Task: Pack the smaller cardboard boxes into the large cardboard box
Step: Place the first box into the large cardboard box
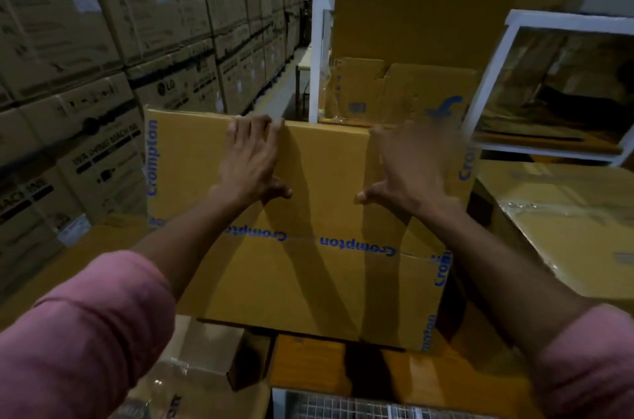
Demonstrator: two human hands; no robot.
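A large yellow-brown cardboard box (319,199) with blue "Crompton" print fills the middle of the view, its flaps lying across the top. My left hand (252,157) lies flat on the far flap, fingertips reaching the far edge. My right hand (408,168) is blurred, fingers spread, on or just over the right part of the flap. Smaller cardboard boxes (212,360) sit below the large box at the lower left, partly hidden by my left sleeve.
Stacked appliance cartons (103,58) wall off the left. A white metal rack (562,89) stands at the right, with flattened cardboard (418,41) behind the box. A taped box (566,223) sits to the right. A wire-mesh surface (360,408) shows at the bottom.
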